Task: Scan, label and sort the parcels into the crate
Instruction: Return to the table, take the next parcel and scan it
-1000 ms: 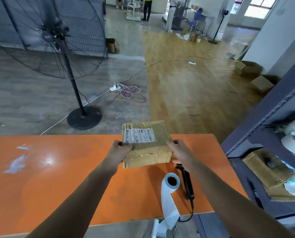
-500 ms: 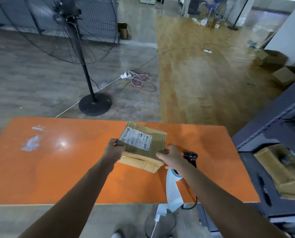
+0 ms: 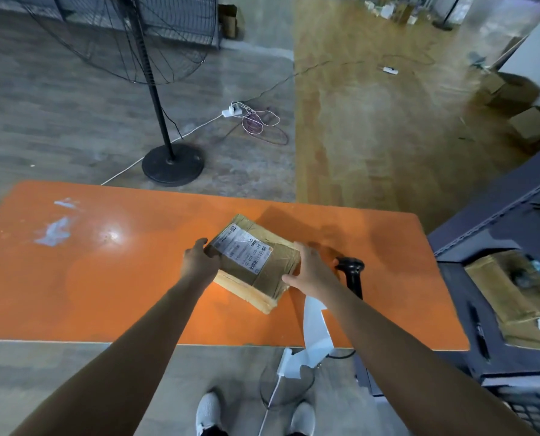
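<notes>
A flat brown cardboard parcel (image 3: 256,262) with a white shipping label on top lies low over the orange table (image 3: 105,278), turned at an angle. My left hand (image 3: 199,262) grips its left edge. My right hand (image 3: 309,269) grips its right edge, fingers curled over the top. A black handheld scanner (image 3: 352,272) lies on the table just right of my right hand. A strip of white label backing (image 3: 315,335) hangs over the table's front edge; its roll is hidden behind my right arm.
A dark shelving unit (image 3: 498,231) stands at the right, holding cardboard boxes (image 3: 507,287) and a pen. A large pedestal fan (image 3: 171,165) stands on the floor beyond the table. Cables and a power strip (image 3: 234,110) lie on the floor.
The parcel came down from chest height toward the table and rotated so the label faces up at an angle. The view tilted downward; both hands stayed on the parcel.
</notes>
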Motion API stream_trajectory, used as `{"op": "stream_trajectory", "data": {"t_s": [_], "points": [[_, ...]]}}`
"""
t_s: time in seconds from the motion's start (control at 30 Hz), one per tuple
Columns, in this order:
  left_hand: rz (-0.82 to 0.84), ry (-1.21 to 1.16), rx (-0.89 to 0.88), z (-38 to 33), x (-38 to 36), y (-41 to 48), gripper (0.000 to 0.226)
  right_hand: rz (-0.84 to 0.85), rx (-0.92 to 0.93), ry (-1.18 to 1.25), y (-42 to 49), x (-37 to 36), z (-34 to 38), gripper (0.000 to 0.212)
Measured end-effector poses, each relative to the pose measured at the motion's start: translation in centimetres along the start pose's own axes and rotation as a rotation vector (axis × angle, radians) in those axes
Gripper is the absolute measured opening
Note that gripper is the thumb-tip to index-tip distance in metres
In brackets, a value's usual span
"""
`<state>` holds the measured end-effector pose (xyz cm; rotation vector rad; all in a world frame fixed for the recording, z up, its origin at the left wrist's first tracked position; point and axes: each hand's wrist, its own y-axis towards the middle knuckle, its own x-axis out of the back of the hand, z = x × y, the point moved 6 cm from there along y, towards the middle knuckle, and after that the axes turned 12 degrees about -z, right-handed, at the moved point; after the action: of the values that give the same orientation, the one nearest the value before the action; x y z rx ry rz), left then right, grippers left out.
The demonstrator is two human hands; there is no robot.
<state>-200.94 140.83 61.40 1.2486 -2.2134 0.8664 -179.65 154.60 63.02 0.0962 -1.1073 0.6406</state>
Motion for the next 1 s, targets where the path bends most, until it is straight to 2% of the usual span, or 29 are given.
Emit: {"op": "stream_trajectory", "data": {"t_s": [0.1, 0.2, 0.33, 0.43, 0.5, 0.53, 0.63, 0.73, 0.83, 0.93, 1.0], "points": [[0.013, 0.055, 0.015, -0.4, 0.0, -0.7, 0.049, 0.038, -0.018, -0.059, 0.2, 0.0, -0.1, 0.094], [0.017, 0.112, 0.009, -0.6, 0.0, -1.3, 0.046, 0.031, -0.089, -0.093, 0.1, 0.2, -0.3, 0.09], [-0.027, 0.13, 0.009, 0.1, 0.0, -1.7, 0.048, 0.027, -0.148, 0.168, 0.1, -0.5, 0.3, 0.076], [0.051, 0.126, 0.063, 0.7, -0.6, -2.4, 0.069, 0.01, -0.025, 0.196, 0.4, 0.1, 1.2, 0.084], [0.132, 0.155, 0.086, 0.8, -1.6, -2.9, 0.086, -0.014, 0.007, 0.147, 0.6, 0.5, 1.0, 0.076], [0.147, 0.174, 0.078, 0.7, -2.1, -3.1, 0.087, -0.046, 0.006, 0.088, 0.7, 0.7, 0.8, 0.07], [0.079, 0.247, -0.08, -0.8, -2.5, -3.5, 0.089, -0.168, -0.04, -0.063, 0.2, 1.3, 0.1, 0.054], [0.122, 0.327, -0.293, -2.2, -3.1, -2.9, 0.106, -0.173, -0.089, -0.022, -0.4, 1.1, -0.1, 0.048], [0.249, 0.418, -0.334, -2.0, -3.6, -1.9, 0.109, -0.196, -0.152, 0.044, -0.3, 1.0, -0.6, 0.041], [0.234, 0.405, -0.362, -2.1, -3.4, -1.5, 0.11, -0.14, -0.2, 0.044, 0.1, 0.8, -0.9, 0.034], [0.205, 0.397, -0.398, -2.2, -3.4, -1.6, 0.11, -0.077, -0.217, 0.092, 0.2, 0.4, -1.0, 0.038]]}}
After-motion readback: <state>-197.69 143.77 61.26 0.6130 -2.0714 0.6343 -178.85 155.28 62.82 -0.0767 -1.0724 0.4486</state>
